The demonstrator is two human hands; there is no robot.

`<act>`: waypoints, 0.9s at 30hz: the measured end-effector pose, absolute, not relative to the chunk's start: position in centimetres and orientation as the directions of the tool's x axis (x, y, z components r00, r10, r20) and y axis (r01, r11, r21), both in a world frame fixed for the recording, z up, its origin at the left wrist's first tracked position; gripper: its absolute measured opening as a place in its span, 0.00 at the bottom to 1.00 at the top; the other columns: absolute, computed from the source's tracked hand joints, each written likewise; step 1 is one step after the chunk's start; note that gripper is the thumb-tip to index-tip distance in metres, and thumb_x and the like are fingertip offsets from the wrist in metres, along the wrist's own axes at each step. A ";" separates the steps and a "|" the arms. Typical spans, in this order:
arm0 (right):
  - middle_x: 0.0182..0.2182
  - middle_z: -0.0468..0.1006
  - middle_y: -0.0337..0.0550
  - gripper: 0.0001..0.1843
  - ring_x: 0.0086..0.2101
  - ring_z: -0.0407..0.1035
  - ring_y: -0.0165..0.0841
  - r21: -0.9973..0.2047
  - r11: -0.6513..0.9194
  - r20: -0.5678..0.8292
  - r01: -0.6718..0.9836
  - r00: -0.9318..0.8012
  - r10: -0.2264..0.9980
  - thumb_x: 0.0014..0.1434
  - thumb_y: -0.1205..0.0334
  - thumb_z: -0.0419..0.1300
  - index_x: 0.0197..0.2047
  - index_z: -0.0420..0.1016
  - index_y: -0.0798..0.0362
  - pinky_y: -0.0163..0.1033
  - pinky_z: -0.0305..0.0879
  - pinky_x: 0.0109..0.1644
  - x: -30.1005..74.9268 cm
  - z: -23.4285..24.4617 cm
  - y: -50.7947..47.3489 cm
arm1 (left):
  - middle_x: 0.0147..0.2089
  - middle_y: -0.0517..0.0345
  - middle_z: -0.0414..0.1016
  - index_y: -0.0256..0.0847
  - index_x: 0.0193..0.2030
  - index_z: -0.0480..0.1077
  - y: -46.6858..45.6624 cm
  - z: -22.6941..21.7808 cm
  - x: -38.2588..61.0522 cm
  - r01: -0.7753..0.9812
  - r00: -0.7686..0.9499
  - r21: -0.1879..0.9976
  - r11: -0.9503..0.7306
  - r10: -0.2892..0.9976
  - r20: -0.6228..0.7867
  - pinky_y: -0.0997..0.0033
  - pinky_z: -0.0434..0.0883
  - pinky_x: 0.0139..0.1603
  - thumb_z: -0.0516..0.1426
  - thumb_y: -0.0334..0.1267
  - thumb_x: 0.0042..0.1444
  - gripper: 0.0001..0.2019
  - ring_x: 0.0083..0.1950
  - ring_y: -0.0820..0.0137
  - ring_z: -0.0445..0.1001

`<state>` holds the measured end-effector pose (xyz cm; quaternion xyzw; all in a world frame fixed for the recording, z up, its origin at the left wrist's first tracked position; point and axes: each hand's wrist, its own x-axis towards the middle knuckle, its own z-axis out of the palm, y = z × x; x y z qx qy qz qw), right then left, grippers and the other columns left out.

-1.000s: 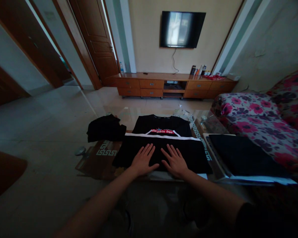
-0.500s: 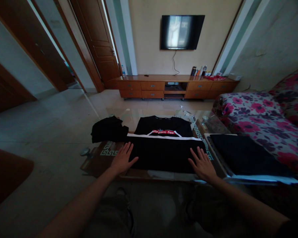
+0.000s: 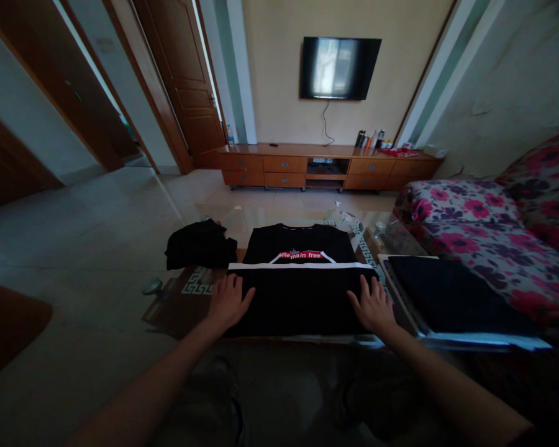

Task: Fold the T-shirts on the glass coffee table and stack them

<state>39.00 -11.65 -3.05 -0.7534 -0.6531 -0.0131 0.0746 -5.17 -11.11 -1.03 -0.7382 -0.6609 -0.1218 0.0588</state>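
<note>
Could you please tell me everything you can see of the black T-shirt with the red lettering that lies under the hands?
The black T-shirt lies flat on a glass-topped table, collar away from the person. It looks like soft cloth; its lower part is folded up over the chest, the fold's white edge just below the red "Remain free" print. The left hand rests open at its left edge, the right hand open on its right side.

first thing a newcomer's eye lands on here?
The black T-shirt with red "Remain free" lettering and a white stripe, folded flat on the glass table at centre. The left hand and right hand lie flat on its two near edges. Next, the bright wall TV at the back and the pink floral sofa at right.
</note>
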 end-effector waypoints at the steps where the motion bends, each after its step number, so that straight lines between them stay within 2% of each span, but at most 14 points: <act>1: 0.74 0.45 0.59 0.43 0.72 0.40 0.53 -0.094 -0.101 0.139 0.990 0.114 0.984 0.68 0.35 0.39 0.76 0.48 0.55 0.62 0.46 0.69 37.9 -2.6 -11.2 | 0.65 0.38 0.68 0.37 0.64 0.66 -10.3 -0.8 -4.6 0.987 0.116 0.080 -0.142 0.955 0.272 0.44 0.51 0.71 0.43 0.57 0.68 0.30 0.68 0.49 0.63; 5: 0.76 0.39 0.48 0.38 0.73 0.35 0.48 -0.076 0.107 0.183 0.991 -0.091 0.979 0.70 0.39 0.42 0.77 0.48 0.47 0.59 0.39 0.72 34.2 -1.4 -8.8 | 0.73 0.43 0.58 0.40 0.70 0.60 -7.3 -1.3 -3.0 0.960 0.220 0.112 -0.256 0.940 0.259 0.49 0.47 0.74 0.44 0.55 0.68 0.31 0.75 0.53 0.53; 7: 0.76 0.36 0.44 0.37 0.73 0.34 0.47 -0.067 0.150 0.196 0.986 -0.134 0.971 0.70 0.40 0.42 0.76 0.48 0.43 0.58 0.37 0.72 33.7 -1.5 -7.1 | 0.75 0.46 0.55 0.42 0.71 0.60 -6.1 -2.1 -3.1 0.957 0.233 0.116 -0.265 0.945 0.231 0.49 0.46 0.74 0.44 0.56 0.68 0.31 0.76 0.54 0.50; 10: 0.76 0.35 0.43 0.35 0.73 0.33 0.47 -0.062 0.090 0.217 0.994 -0.075 0.973 0.71 0.41 0.41 0.76 0.49 0.43 0.58 0.35 0.73 35.1 -2.2 -4.6 | 0.76 0.47 0.54 0.44 0.72 0.59 -4.7 -3.2 -4.4 0.973 0.184 0.102 -0.208 0.962 0.202 0.47 0.47 0.74 0.43 0.56 0.68 0.31 0.76 0.54 0.50; 13: 0.76 0.40 0.46 0.37 0.73 0.33 0.47 -0.080 0.006 0.161 0.997 0.007 0.987 0.71 0.40 0.40 0.76 0.50 0.46 0.58 0.36 0.73 37.5 -3.4 -3.0 | 0.76 0.47 0.54 0.45 0.73 0.58 -3.9 -3.7 -5.8 0.981 0.142 0.100 -0.163 0.971 0.190 0.47 0.48 0.74 0.43 0.56 0.69 0.31 0.76 0.55 0.52; 20: 0.75 0.44 0.47 0.37 0.72 0.36 0.48 -0.052 0.001 0.148 0.999 0.007 0.989 0.70 0.39 0.39 0.76 0.51 0.47 0.59 0.34 0.73 38.6 -4.5 -3.0 | 0.77 0.50 0.52 0.45 0.74 0.56 -3.9 -3.8 -6.4 0.977 0.155 0.119 -0.179 0.970 0.185 0.49 0.46 0.75 0.43 0.55 0.69 0.31 0.77 0.57 0.49; 27: 0.75 0.44 0.44 0.35 0.73 0.37 0.46 -0.080 -0.023 0.115 0.997 0.032 0.993 0.70 0.39 0.41 0.75 0.51 0.39 0.60 0.38 0.72 40.6 -4.1 -4.3 | 0.78 0.52 0.49 0.45 0.75 0.54 -4.3 -4.8 -8.1 0.964 0.176 0.169 -0.206 0.968 0.177 0.50 0.48 0.75 0.41 0.54 0.70 0.30 0.78 0.59 0.47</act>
